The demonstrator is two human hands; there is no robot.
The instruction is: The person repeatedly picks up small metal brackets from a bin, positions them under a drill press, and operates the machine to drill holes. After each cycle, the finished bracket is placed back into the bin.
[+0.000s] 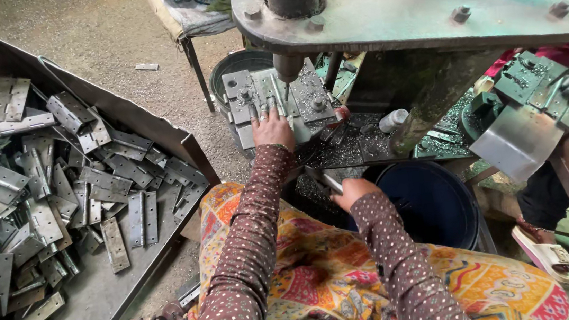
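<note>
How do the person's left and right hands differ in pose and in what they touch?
The left hand reaches forward, fingers flat on the grey metal fixture under the press ram. The right hand stays close to the lap, closed around a thin metal piece. Both wear brown dotted sleeves.

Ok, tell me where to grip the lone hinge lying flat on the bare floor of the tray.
Grip the hinge across its long edges, coming straight down from above. It lies flat on the tray, apart from the pile, with bare floor along both sides.
</note>
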